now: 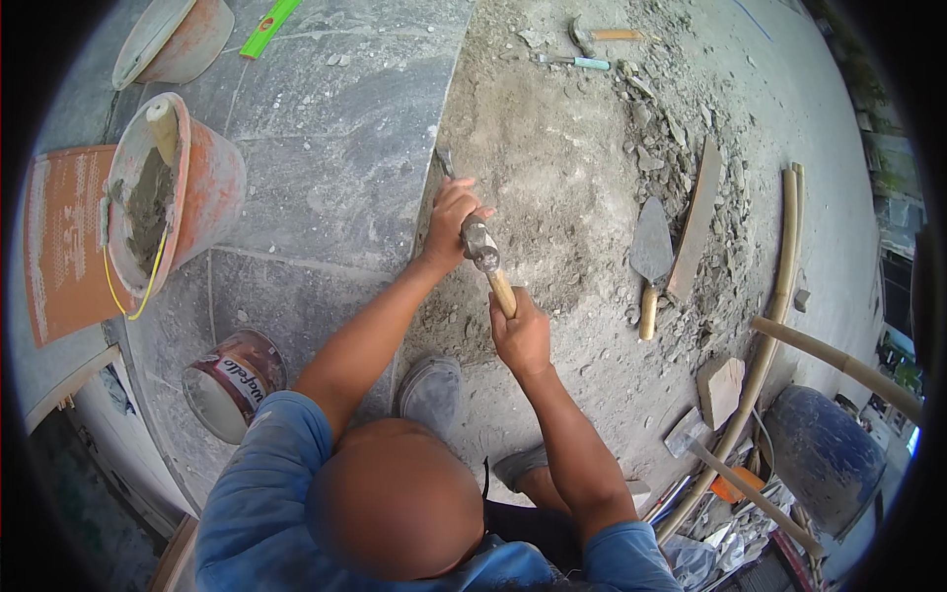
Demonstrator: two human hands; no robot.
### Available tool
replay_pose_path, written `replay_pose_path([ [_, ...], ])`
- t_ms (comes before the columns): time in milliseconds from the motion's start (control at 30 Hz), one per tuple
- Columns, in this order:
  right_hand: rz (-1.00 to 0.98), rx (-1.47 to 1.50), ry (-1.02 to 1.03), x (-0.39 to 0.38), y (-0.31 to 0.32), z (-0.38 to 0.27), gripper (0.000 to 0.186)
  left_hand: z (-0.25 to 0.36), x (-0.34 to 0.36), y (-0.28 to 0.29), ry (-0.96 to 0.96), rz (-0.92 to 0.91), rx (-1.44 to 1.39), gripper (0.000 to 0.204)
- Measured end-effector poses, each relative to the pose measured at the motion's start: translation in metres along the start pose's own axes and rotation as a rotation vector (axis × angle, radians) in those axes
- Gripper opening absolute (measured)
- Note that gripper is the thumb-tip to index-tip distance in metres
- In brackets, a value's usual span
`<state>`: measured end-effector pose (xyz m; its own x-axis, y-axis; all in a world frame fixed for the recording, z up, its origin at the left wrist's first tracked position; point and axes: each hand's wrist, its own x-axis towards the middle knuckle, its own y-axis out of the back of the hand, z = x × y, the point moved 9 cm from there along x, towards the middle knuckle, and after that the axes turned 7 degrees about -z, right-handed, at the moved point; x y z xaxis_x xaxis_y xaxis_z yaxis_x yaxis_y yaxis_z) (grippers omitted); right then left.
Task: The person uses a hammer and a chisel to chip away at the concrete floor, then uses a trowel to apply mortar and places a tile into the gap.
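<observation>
My left hand (pixel 452 225) is closed around a chisel (pixel 446 161); its metal blade sticks out past my fingers against the edge of the grey floor tiles (pixel 335 163), where they meet the rough, dusty ground (pixel 533 178). My right hand (pixel 521 335) grips the wooden handle of a hammer (pixel 482 249). The steel hammer head is right beside my left hand, over the chisel's back end, which I cannot make out. Crumbs and dust lie over the tiles and the bare strip.
At left stand a mortar-filled bucket (pixel 212 183), another bucket (pixel 187 49) and a small tub (pixel 237 380). A trowel (pixel 651 242), a wooden strip (pixel 696 217) and rubble (pixel 646 158) lie at right. Beyond are a claw hammer (pixel 614 35), bamboo poles (pixel 779 266) and a blue drum (pixel 824 454).
</observation>
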<state>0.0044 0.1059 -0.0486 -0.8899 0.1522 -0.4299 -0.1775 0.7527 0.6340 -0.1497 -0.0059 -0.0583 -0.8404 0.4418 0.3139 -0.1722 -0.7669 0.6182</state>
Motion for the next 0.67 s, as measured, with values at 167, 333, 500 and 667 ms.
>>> replay_pose_path([
  [167,0.218,0.086,0.456,-0.048,0.046,-0.051,0.024,-0.008,-0.006,0.005,0.136,0.118,-0.089,0.026],
  [333,0.287,0.214,0.685,-0.064,0.061,-0.076,0.022,-0.02,-0.002,0.007,0.193,0.09,-0.16,0.016],
  [500,0.116,-0.004,0.212,-0.008,0.018,-0.021,0.018,-0.016,-0.003,0.009,0.153,0.046,-0.181,0.015],
  [667,0.22,0.276,0.735,-0.047,0.055,-0.06,0.022,-0.024,0.002,0.012,0.182,0.068,-0.227,0.013],
])
